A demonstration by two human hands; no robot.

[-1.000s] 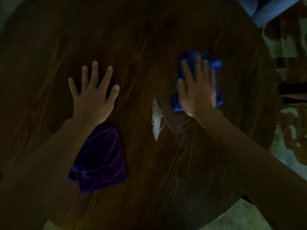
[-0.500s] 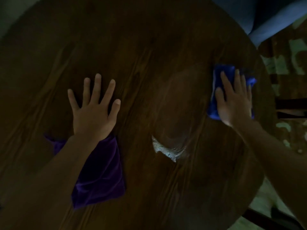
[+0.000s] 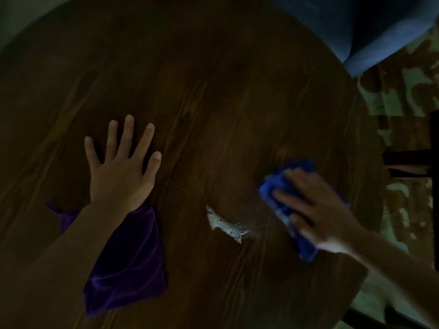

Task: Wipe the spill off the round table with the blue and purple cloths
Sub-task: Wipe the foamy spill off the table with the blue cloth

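Your view looks straight down on a round worktop (image 3: 213, 91) of dark brown wood, its grain running in long streaks from the near edge toward the far edge. Lighting is dim.

Your left hand (image 3: 118, 176) lies flat, palm down, on the bare wood in the left half of the worktop; its fingers (image 3: 128, 136) are spread wide and straight and grip nothing. Just behind the wrist, partly under your forearm, lies the purple cloth (image 3: 128, 264), a soft, velvety, roughly rectangular piece with shallow folds, reaching toward the near edge.

Your right hand (image 3: 316, 210) presses down on the blue cloth (image 3: 282, 184) near the right edge of the worktop. The cloth is bunched and rumpled beneath the palm, with plush blue fabric showing beyond the fingertips and below the heel of the hand. The fingers are extended and slightly parted over the cloth, pinning it to the wood rather than curling around it; the hand is motion-blurred.

Between the two cloths, nearer the blue one and toward the near edge, sits the spill (image 3: 225, 224): a pale, foamy, speckled patch of irregular, ragged outline. A faint dull sheen marks the wood beyond it.

Past the far right edge shows blue upholstery (image 3: 380, 32), and a patterned floor covering (image 3: 403, 103) lies to the right.
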